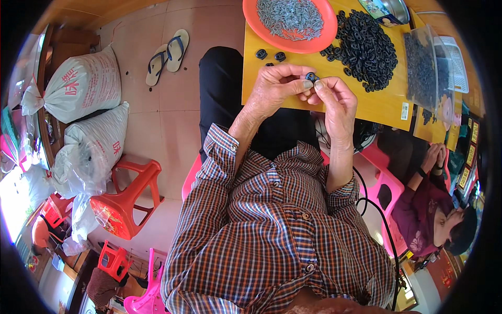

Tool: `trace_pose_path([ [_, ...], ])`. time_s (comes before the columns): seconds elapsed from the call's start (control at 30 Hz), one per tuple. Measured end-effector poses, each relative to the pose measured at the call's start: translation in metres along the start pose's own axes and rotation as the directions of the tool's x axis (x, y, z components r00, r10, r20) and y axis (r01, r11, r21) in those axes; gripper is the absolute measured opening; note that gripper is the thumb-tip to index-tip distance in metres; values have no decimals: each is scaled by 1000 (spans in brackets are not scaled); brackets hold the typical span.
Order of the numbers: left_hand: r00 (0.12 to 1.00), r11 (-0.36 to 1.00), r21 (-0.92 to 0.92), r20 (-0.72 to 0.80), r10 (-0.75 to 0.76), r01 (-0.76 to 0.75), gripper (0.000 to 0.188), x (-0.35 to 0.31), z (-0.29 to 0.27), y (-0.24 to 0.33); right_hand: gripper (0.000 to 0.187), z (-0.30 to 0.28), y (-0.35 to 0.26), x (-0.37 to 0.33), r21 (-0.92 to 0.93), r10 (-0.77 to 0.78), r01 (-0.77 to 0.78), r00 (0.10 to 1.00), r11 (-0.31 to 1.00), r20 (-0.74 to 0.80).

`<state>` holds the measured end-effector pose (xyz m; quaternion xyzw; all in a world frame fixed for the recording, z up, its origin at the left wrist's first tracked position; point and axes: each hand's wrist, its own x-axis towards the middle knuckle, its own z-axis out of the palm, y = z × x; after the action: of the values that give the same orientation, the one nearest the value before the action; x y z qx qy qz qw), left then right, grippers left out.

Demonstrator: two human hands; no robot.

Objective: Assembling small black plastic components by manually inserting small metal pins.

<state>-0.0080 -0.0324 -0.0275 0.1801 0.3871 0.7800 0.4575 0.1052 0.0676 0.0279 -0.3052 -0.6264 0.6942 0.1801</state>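
Between my two hands, just over the near edge of the yellow table (323, 69), is a small black oval plastic piece (311, 77) with holes in it. My left hand (280, 88) pinches it between thumb and fingers. On its right side, the closed thumb and fingertips of my right hand (337, 102) press against it; anything tiny between them is too small to make out. Past my hands lies a big heap of similar black pieces (368, 49). An orange-red plate (328, 26) holds many small grey metal parts (290, 18). Two loose black pieces (280, 56) lie below the plate.
A clear plastic bin (421, 68) of dark pieces and a white basket (454, 65) stand at the right. A person (429, 204) sits there with clasped hands. White sacks (83, 83), a red stool (125, 196) and flip-flops (178, 49) are at the left. A black cable (384, 220) runs beside me.
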Motion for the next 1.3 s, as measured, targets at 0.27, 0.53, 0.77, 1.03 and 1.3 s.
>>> trace_pose_path([
  [0.27,1000,1000,25,-4,-17,17,22,-1,2,3,11,2,-3,-3,-114,-34,34,999,993,0],
  [0.53,1000,992,127,3,28,-28,23,-2,2,6,12,-1,2,0,-7,-37,37,998,999,41],
  [0.77,999,990,136,10,32,-33,25,-2,0,5,11,-7,14,5,152,-3,-10,996,988,91],
  [1.03,1000,986,164,-1,15,-15,23,-2,-1,5,12,-8,14,7,163,34,-48,996,986,88],
  [1.3,1000,986,166,5,15,-15,20,-3,-1,5,9,-7,11,6,167,92,-103,993,981,74],
])
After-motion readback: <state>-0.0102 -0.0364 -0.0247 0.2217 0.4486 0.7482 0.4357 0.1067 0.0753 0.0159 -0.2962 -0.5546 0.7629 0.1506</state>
